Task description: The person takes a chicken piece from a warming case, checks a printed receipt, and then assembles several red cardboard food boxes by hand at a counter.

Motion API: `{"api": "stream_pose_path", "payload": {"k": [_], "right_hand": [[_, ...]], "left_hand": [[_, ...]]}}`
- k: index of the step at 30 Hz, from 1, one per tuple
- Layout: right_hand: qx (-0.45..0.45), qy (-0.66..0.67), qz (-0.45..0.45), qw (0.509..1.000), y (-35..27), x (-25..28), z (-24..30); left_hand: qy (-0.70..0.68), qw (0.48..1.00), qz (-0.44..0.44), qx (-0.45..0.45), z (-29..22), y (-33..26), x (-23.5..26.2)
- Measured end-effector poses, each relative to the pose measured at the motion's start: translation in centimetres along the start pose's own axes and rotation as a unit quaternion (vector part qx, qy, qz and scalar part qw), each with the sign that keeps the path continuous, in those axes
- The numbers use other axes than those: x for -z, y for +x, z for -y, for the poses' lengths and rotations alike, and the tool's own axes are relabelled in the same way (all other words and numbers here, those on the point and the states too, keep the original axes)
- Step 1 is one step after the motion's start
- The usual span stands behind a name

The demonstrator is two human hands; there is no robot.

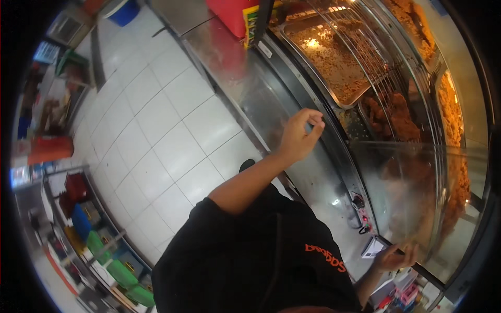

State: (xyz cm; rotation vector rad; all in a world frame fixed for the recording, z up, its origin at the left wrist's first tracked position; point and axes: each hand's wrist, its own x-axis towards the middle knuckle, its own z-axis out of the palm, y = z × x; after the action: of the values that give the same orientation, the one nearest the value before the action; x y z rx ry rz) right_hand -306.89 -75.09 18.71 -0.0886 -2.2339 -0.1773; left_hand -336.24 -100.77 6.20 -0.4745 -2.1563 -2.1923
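Observation:
My left hand point(304, 136) is held over the metal counter ledge in front of a lit glass display cabinet. Its fingers curl toward the thumb, leaving a small gap in which nothing shows. At the lower right, my right hand point(395, 259) has bent fingers at the edge of a clear glass door point(383, 180), seemingly gripping it. Beyond the glass, pieces of fried chicken point(399, 117) lie near a wire rack point(360, 47). A metal tray point(334, 62) scattered with golden crumbs is farther up, in the uncovered part of the cabinet.
Along the cabinet's base runs a metal ledge point(271, 99), with cables point(361, 214) near its close end. White floor tiles point(172, 109) spread to the left. Shelving with green containers point(117, 271) stands lower left; a blue bucket point(122, 13) is at the far end.

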Motion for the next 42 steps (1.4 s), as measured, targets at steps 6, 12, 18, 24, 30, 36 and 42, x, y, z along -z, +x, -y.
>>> {"api": "stream_pose_path", "payload": {"k": [6,12,18,24,30,36,42], "right_hand": [[0.125,-0.095,-0.005,0.988,9.6,-11.6,2.4],[0.196,-0.218,-0.05,0.955,10.6,-16.3,1.2],[0.201,-0.237,-0.046,0.949,11.4,-17.8,0.8],[0.194,-0.223,-0.043,0.954,11.3,-18.2,0.1],[0.136,-0.17,-0.065,0.974,12.1,-19.4,4.4],[-0.011,0.286,0.253,0.924,16.6,-29.5,16.2],[-0.03,0.304,0.292,0.906,19.8,-41.1,21.2]], "left_hand": [[-0.122,0.981,-0.018,0.148,8.4,11.5,3.4],[-0.176,0.945,0.047,0.272,8.5,18.5,3.6],[-0.238,0.932,0.051,0.268,9.0,20.4,2.5],[-0.228,0.951,0.07,0.197,7.3,12.5,6.8],[-0.244,0.924,0.024,0.295,5.2,5.9,11.2],[-0.272,0.948,0.077,0.144,5.4,0.9,12.5],[-0.262,0.946,0.06,0.182,4.8,-0.3,12.8]]}}
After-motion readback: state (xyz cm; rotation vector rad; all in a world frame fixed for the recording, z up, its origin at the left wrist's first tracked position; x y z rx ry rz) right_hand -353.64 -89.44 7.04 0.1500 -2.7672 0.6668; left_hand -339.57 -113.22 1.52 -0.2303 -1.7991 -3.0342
